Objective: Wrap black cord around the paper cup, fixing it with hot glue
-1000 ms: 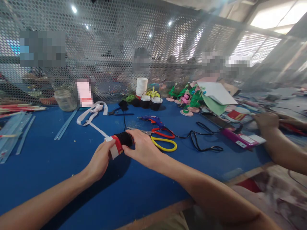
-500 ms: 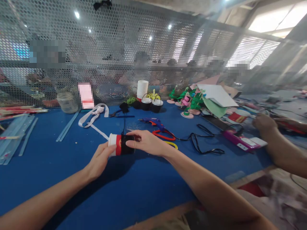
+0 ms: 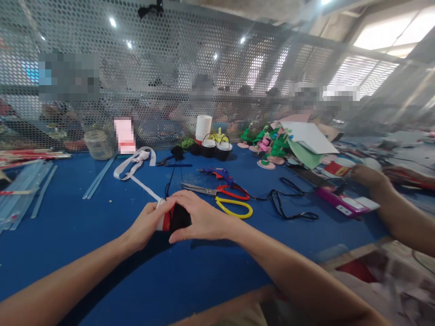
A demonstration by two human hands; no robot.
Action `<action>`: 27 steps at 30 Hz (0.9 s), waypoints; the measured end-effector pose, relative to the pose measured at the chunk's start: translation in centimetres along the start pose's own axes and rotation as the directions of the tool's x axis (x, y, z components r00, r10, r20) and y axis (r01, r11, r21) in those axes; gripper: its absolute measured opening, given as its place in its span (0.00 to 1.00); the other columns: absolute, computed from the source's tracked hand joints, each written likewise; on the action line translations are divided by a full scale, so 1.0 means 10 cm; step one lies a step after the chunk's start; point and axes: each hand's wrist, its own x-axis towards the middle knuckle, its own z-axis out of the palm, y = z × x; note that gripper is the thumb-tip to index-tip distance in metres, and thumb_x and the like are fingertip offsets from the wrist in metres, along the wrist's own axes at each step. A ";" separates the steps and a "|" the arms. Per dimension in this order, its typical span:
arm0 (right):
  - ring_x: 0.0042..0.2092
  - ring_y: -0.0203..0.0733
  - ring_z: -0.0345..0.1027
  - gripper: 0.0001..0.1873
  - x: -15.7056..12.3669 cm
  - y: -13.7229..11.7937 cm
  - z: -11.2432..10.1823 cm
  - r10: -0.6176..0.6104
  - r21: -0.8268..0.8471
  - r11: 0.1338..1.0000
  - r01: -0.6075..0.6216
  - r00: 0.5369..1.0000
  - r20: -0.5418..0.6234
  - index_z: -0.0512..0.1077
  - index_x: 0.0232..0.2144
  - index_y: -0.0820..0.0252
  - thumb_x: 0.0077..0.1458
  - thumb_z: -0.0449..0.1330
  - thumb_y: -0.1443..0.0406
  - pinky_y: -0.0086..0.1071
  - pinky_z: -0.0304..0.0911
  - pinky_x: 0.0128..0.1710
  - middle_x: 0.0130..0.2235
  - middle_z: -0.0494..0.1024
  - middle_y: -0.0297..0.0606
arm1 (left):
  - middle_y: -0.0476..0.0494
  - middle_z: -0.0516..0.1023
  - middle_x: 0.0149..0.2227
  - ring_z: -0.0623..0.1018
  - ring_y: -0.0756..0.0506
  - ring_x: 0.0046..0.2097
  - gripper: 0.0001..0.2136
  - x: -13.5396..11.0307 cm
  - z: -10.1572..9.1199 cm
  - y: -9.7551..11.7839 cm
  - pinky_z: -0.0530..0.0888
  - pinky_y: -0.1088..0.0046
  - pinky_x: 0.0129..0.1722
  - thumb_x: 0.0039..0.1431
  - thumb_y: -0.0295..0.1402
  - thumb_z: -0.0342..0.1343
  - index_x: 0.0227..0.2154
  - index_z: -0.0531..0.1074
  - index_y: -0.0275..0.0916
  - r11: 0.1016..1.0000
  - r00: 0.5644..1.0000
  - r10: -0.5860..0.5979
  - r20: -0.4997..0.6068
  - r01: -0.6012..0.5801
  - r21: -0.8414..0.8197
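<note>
A paper cup (image 3: 166, 222) lies on its side between my hands. Its red band shows, and black yarn (image 3: 180, 218) covers the end on the right. My left hand (image 3: 143, 227) grips the white rim end. Curved around the yarn-covered end is my right hand (image 3: 201, 216), fingers over the top and thumb underneath. A black strand (image 3: 170, 179) runs from the cup back to a dark yarn clump (image 3: 177, 152). White ribbon (image 3: 144, 186) stretches from the rim to a loose coil. Scissors (image 3: 234, 207) with red and yellow handles lie just beyond my right hand.
Behind the scissors lies a blue glue gun (image 3: 217, 173) with its black cord. Small black-and-white buckets (image 3: 223, 151), stacked cups (image 3: 203, 127) and green figures (image 3: 279, 146) stand along the mesh. Blue strips (image 3: 25, 194) are at left; a co-worker's hand (image 3: 369, 177) is at right.
My right hand has shifted from pinching the cup's yarn-covered end to wrapping over it. The cup has moved slightly nearer to me, and the scissors show more fully.
</note>
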 end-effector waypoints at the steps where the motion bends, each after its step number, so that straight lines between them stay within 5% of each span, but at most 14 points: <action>1: 0.47 0.41 0.56 0.33 0.00 0.01 0.02 -0.015 0.012 1.000 0.015 1.000 -0.009 0.61 0.43 0.64 0.34 0.62 0.55 0.35 0.53 0.48 0.45 0.64 0.44 | 0.55 0.60 0.13 0.57 0.55 0.17 0.14 0.00 0.00 -0.01 0.52 0.79 0.17 0.44 0.41 0.52 0.16 0.66 0.35 1.000 1.000 0.002 -0.003 -0.002 0.019; 4: 0.46 0.40 0.58 0.29 0.03 0.03 0.01 0.010 0.043 0.999 -0.008 0.998 -0.059 0.63 0.42 0.66 0.37 0.62 0.57 0.32 0.55 0.46 0.44 0.66 0.45 | 0.56 0.58 0.13 0.55 0.56 0.17 0.13 0.02 0.00 -0.02 0.51 0.79 0.17 0.43 0.41 0.52 0.15 0.63 0.35 0.999 1.000 0.001 -0.023 0.000 0.050; 7: 0.39 0.35 0.65 0.16 0.08 0.13 -0.14 0.224 0.032 0.975 -0.222 0.958 -0.181 0.67 0.36 0.65 0.48 0.53 0.59 0.28 0.59 0.39 0.38 0.71 0.40 | 0.56 0.58 0.13 0.56 0.56 0.17 0.14 0.03 0.00 -0.03 0.52 0.80 0.17 0.43 0.42 0.51 0.16 0.62 0.35 0.996 0.999 -0.005 -0.038 0.008 0.084; 10: 0.36 0.33 0.66 0.14 0.12 0.36 -0.43 0.497 -0.122 0.814 -0.568 0.789 -0.362 0.68 0.33 0.62 0.53 0.46 0.60 0.25 0.58 0.37 0.33 0.74 0.36 | 0.56 0.58 0.14 0.57 0.55 0.18 0.15 0.03 -0.01 -0.02 0.52 0.80 0.18 0.44 0.43 0.50 0.16 0.60 0.35 0.986 0.999 0.031 -0.040 -0.024 0.167; 12: 0.40 0.39 0.65 0.14 0.12 0.58 -0.61 0.571 -0.156 0.718 -0.678 0.703 -0.424 0.67 0.34 0.66 0.53 0.47 0.62 0.30 0.56 0.40 0.36 0.73 0.42 | 0.55 0.58 0.14 0.57 0.55 0.18 0.16 0.02 -0.01 -0.01 0.53 0.79 0.18 0.45 0.44 0.48 0.15 0.60 0.35 0.976 0.998 0.054 -0.039 -0.045 0.214; 15: 0.42 0.46 0.64 0.12 0.09 0.91 -0.74 0.689 -0.177 0.598 -0.781 0.615 -0.384 0.68 0.33 0.70 0.49 0.53 0.64 0.35 0.57 0.40 0.37 0.71 0.48 | 0.55 0.57 0.14 0.56 0.55 0.19 0.16 0.00 0.00 0.01 0.52 0.79 0.18 0.46 0.43 0.47 0.15 0.59 0.36 0.965 0.997 0.065 -0.036 -0.053 0.258; 18: 0.41 0.41 0.63 0.14 0.08 1.14 -0.70 0.779 -0.172 0.524 -0.834 0.551 -0.300 0.64 0.41 0.65 0.51 0.52 0.64 0.37 0.60 0.38 0.42 0.67 0.42 | 0.55 0.55 0.15 0.55 0.54 0.19 0.16 -0.02 0.00 0.02 0.52 0.79 0.19 0.47 0.43 0.45 0.14 0.58 0.36 0.949 0.997 0.082 -0.007 -0.076 0.306; 23: 0.41 0.41 0.63 0.15 0.07 1.15 -0.64 0.795 -0.098 0.520 -0.849 0.523 -0.307 0.63 0.42 0.65 0.50 0.53 0.65 0.37 0.60 0.38 0.42 0.66 0.43 | 0.55 0.52 0.15 0.53 0.54 0.19 0.16 -0.04 -0.01 0.03 0.50 0.78 0.19 0.47 0.42 0.45 0.12 0.56 0.37 0.924 0.991 0.130 0.042 -0.136 0.357; 27: 0.38 0.41 0.65 0.16 0.02 0.86 -0.72 0.734 0.018 0.631 -0.775 0.590 -0.336 0.62 0.39 0.68 0.46 0.54 0.68 0.31 0.61 0.32 0.37 0.70 0.43 | 0.56 0.52 0.13 0.52 0.55 0.18 0.16 -0.03 -0.03 0.03 0.50 0.78 0.18 0.46 0.42 0.46 0.12 0.56 0.37 0.939 0.994 0.110 0.027 -0.113 0.324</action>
